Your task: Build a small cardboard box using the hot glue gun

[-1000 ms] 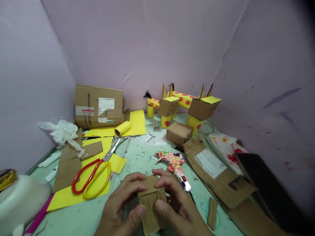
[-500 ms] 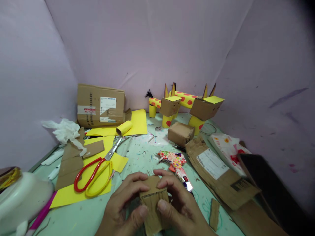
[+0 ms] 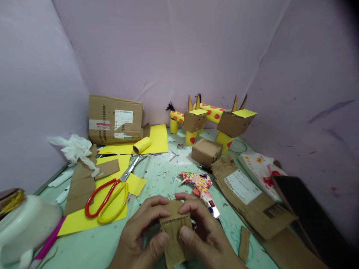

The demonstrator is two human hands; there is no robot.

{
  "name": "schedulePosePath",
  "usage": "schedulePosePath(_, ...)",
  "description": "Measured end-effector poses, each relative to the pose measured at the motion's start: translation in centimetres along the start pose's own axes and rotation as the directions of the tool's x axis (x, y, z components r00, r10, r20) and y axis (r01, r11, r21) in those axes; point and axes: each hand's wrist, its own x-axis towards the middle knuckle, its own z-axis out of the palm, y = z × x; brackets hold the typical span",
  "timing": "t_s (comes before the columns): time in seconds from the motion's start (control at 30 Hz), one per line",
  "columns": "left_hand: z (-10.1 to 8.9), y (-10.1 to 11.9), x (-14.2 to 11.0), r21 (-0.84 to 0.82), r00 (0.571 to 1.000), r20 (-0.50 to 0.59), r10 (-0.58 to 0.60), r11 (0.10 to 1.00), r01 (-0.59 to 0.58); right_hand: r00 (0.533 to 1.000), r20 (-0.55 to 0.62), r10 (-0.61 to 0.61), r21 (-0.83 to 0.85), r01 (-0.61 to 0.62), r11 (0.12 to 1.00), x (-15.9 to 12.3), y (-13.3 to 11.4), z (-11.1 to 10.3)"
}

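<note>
At the bottom middle, a small cardboard box [image 3: 174, 239] is gripped between both hands. My left hand [image 3: 147, 228] curls round its left side, fingertips on the top and thumb on the near face. Round the right side goes my right hand [image 3: 200, 228], its thumb pressed on the same near face. Brown corrugated edges show along the top of that face; the underside is hidden. Just beyond my right hand lies a flower-patterned glue gun [image 3: 199, 186]. Scissors [image 3: 114, 192] with one red and one yellow handle rest on yellow paper [image 3: 81, 222] to the left.
Two yellow, red-spotted cardboard animals [image 3: 193, 121] stand at the back, behind a closed cardboard block [image 3: 206, 152]. A large carton [image 3: 115, 119] stands back left near a yellow roll [image 3: 142, 145]. Flattened cardboard [image 3: 249, 209] and a dark phone-like slab [image 3: 305, 209] occupy the right, a white pot [image 3: 26, 228] the left.
Both hands keep the same hold on the small box. Only a very slight shift of the whole view shows.
</note>
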Motion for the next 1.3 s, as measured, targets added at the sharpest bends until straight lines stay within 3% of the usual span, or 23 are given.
schedulePosePath(1.3, -0.02, -0.02, 0.08, -0.019, 1.0, 0.018, -0.016, 1.0, 0.017, 1.0, -0.004, -0.025, 0.05, 0.025, 0.998, 0.04, 0.06, 0.13)
